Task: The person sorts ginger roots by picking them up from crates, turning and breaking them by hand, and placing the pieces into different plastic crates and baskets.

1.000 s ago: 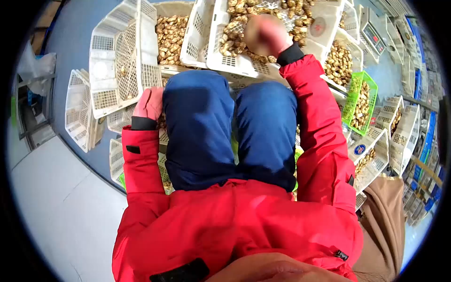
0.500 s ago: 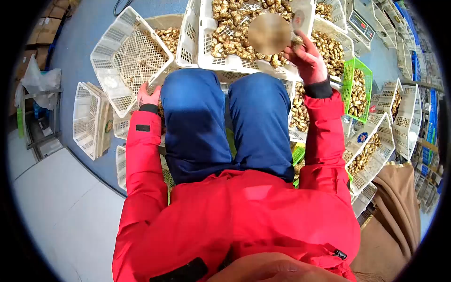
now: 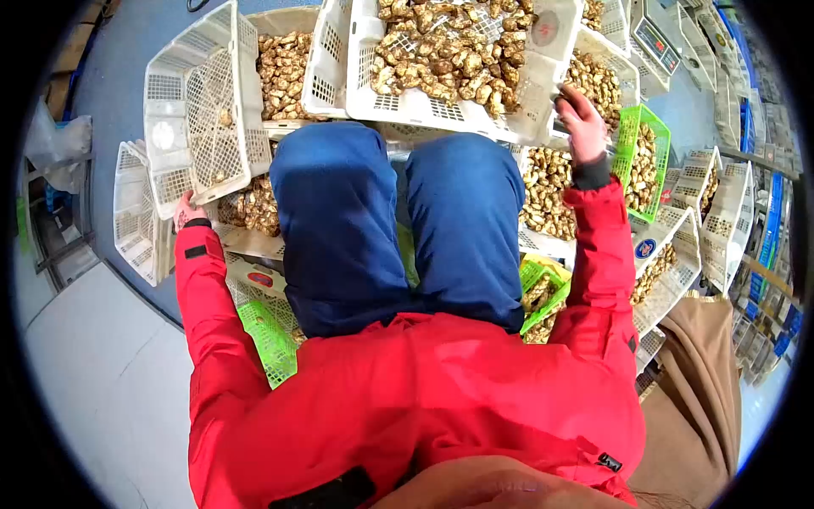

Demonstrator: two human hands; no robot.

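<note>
My left hand point(image 3: 186, 210) grips the lower corner of a tilted white plastic basket point(image 3: 246, 93), its open side turned to me. A couple of small mushroom pieces point(image 3: 225, 117) lie inside the basket. My right hand point(image 3: 585, 131) is at the right wall of a large white crate point(image 3: 466, 127), thumb and fingers curled towards each other. What lies between its fingertips is too small and dark to make out. Brown-and-cream mushrooms point(image 3: 454, 64) are spread over the bottom of that crate, in front of my knees.
Behind the tilted basket stands a crate of mushrooms point(image 3: 284, 72). To the right are a green basket point(image 3: 628, 148), a scale point(image 3: 655, 42) and more white crates point(image 3: 670, 288). Stacked white baskets point(image 3: 136, 216) stand at left. Green baskets point(image 3: 270, 339) sit beside my legs.
My left hand has moved left and down with the tilted basket, uncovering mushrooms behind and below it. My right hand has shifted right and down; the mushroom it held no longer shows clearly.
</note>
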